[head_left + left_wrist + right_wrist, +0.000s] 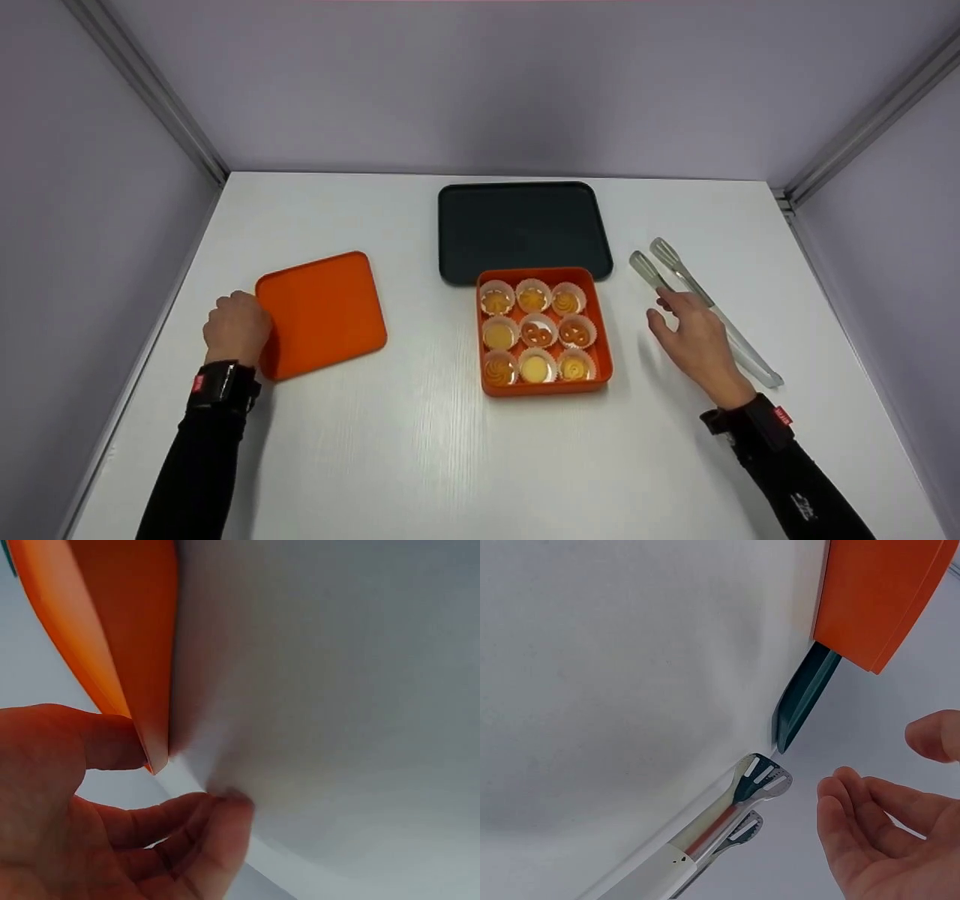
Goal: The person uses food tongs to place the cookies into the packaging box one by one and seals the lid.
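Note:
A flat orange lid (pixel 322 315) lies on the left of the table. My left hand (pixel 238 327) is at its left edge. In the left wrist view, the thumb (pixel 112 742) meets the lid's rim (pixel 142 652), while the bent fingers (pixel 187 832) stay apart from it. On the right, my right hand (pixel 696 341) hovers beside a pair of tongs (pixel 739 341) with slotted metal heads, partly covering them in the head view. Its fingers (pixel 885 825) are relaxed and the thumb stands well apart; nothing is between them.
An orange box (pixel 544 388) holds several small desserts in paper cups, set in rows, at the table's middle. Directly behind it lies a dark green tray (pixel 525 229), its front edge close to the box. Grey walls (pixel 525 90) border the white table (pixel 405 450).

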Demonstrator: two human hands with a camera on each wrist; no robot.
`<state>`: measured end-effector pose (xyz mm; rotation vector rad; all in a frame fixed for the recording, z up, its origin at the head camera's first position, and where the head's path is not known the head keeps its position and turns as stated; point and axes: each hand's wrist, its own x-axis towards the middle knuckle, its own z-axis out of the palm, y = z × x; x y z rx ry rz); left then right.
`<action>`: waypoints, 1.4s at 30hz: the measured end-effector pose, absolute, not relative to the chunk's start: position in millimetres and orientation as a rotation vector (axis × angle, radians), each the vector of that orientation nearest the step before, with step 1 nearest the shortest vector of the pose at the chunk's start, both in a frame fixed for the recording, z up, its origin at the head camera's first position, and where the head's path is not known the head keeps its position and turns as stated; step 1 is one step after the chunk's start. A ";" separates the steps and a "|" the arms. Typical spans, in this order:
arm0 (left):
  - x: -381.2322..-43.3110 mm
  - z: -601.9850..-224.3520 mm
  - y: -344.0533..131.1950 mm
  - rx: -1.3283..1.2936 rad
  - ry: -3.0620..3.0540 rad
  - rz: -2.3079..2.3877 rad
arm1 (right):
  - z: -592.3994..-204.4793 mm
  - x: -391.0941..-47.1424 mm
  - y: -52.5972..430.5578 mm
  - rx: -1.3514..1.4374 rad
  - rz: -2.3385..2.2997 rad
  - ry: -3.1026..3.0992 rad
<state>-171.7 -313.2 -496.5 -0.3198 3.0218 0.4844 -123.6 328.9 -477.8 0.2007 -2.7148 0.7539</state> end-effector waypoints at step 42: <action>-194.9 -427.8 -108.3 0.038 2.953 1.537 | -429.6 -142.4 217.7 0.330 1.925 -2.701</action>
